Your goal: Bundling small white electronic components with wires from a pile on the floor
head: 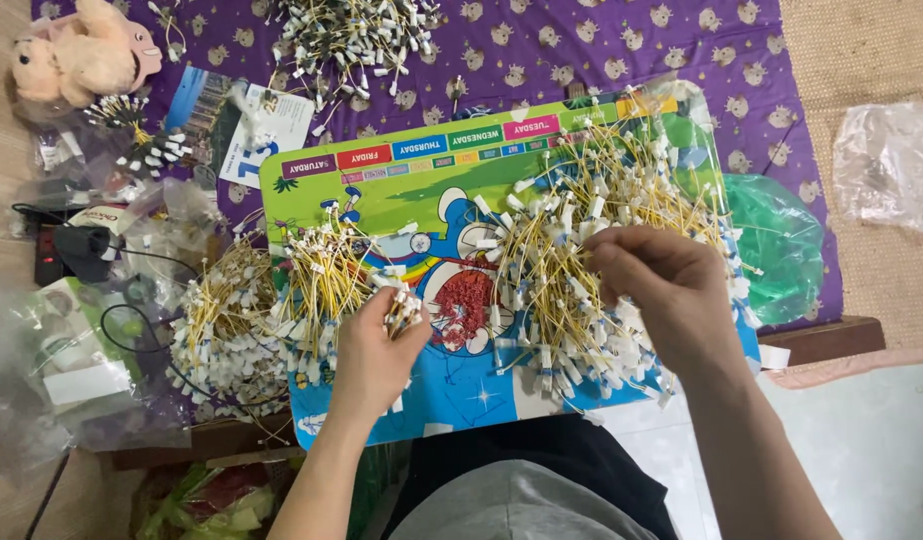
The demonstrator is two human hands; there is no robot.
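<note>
The fingers (400, 312) of the left hand (374, 352) are closed around a small bunch of yellow wires (404, 308) with white plug ends, held just above the colourful board (462, 395). The fingers (614, 262) of the right hand (672, 295) are curled narrowly and pinched into the large wire pile (582, 240); whether a single wire is gripped there cannot be told, since the fingertips are turned away from the camera.

Under both hands the board is laid across the person's lap like a small table, and beyond the fingers a purple patterned cloth (582, 50) is spread on the floor. The large pile is heaped directly beneath and beyond the right fingers. Sorted bundles (272, 300) are laid to the outer side of the left fingers, partly on the board and partly off its edge. A further loose heap (352, 35) is seen far beyond the fingers, on the cloth.

The step in hand is judged to be gathering: wires are being picked one at a time from the large pile and collected in the left grip. The next move appears to call for one wire to be freed cleanly from the tangle and passed across to the held bunch without others being dragged along.

The count in the left bunch cannot be made out, and the plug ends are too small to be told apart. The clear bags (42, 380) outside the left fingers are cut off by the frame edge.
</note>
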